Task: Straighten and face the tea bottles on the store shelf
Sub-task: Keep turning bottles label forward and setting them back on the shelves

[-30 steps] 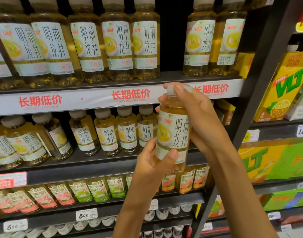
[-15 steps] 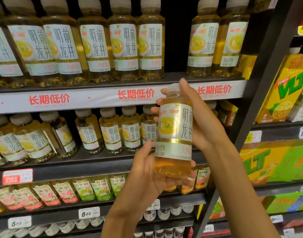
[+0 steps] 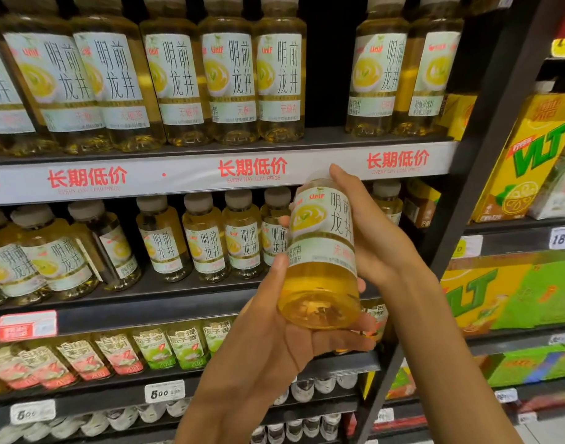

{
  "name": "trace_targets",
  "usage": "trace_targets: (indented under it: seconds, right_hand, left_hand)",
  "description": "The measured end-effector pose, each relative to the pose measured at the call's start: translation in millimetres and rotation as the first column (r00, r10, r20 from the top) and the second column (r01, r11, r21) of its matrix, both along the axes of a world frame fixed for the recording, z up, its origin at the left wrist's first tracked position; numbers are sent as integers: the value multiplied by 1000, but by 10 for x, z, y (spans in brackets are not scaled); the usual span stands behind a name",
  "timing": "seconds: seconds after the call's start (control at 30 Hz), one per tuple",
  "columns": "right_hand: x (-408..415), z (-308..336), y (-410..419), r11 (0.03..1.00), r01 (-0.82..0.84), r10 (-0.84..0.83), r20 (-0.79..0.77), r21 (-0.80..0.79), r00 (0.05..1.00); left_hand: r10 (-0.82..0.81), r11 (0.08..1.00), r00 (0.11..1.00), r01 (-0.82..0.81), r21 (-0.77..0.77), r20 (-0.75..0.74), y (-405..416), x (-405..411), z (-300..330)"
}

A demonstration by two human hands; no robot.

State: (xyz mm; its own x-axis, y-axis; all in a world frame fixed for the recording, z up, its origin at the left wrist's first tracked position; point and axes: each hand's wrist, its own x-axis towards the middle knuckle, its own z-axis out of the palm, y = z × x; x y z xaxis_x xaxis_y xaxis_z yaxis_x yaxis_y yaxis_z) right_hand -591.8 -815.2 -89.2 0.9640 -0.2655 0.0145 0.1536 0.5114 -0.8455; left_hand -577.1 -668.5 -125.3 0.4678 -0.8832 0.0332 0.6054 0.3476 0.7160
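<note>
A yellow tea bottle (image 3: 321,251) with a white and green label is held in the air in front of the second shelf, tilted with its base toward me. My left hand (image 3: 274,334) cups its base from below, thumb up along its left side. My right hand (image 3: 374,232) grips it from behind and the right, a finger over the cap. The label faces me. More of the same bottles stand in a row on the second shelf (image 3: 165,293); at the left end, one bottle (image 3: 113,248) is turned sideways and others lean.
The top shelf (image 3: 210,149) carries a row of the same tea with a gap right of centre. Lower shelves hold green and pink labelled bottles (image 3: 153,347). A dark upright post (image 3: 460,200) separates yellow VLT cartons (image 3: 531,155) on the right.
The held bottle has tipped, its base swinging toward me and lower. My left hand has slid under the base. The view has moved slightly closer to the shelves.
</note>
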Motion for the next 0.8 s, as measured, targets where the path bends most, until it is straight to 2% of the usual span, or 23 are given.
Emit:
trace_targets:
  seconds: [0.1, 0.13, 0.2, 0.23, 0.27, 0.3, 0.37, 0.43, 0.57, 0.7, 0.8]
  right_hand:
    - [6, -46, 35, 999, -9, 10, -48, 33, 999]
    - [8, -63, 42, 999, -1, 3, -61, 37, 998]
    - [11, -91, 48, 999, 16, -13, -77, 33, 997]
    - [10, -93, 54, 999, 20, -17, -81, 32, 997]
    - [7, -85, 60, 999, 20, -17, -82, 35, 996]
    - [2, -71, 65, 999, 21, -18, -78, 37, 997]
    - [-29, -11, 73, 1000, 23, -23, -41, 13, 999]
    - [-73, 72, 76, 996, 46, -43, 45, -74, 998]
    - [-133, 205, 107, 931, 157, -84, 225, -331, 971]
    - [-164, 264, 151, 861, 236, -93, 317, -451, 944]
    - [-221, 240, 170, 805, 251, -77, 324, -538, 943]
  left_hand:
    - [194, 980, 980, -195, 31, 39, -55, -45, 130]
    - [204, 978, 979, -205, 27, 23, -50, -70, 198]
    - [138, 990, 990, -137, 29, -6, -41, 3, 140]
    - [30, 999, 999, -31, -13, -43, -6, 34, 95]
    - [-147, 988, 983, 141, -60, -106, 17, 40, 84]
    - [-241, 968, 965, 230, -98, -108, 63, 59, 52]
    - [-201, 978, 973, 205, -31, 111, 120, 125, -112]
    - [-143, 990, 962, 135, 49, 233, 96, 162, -213]
    - [10, 987, 954, -57, 149, 301, 13, 197, -260]
    - [46, 987, 845, -119, 105, 533, 44, 140, -242]
    - [150, 974, 825, -219, 64, 545, 42, 130, -270]
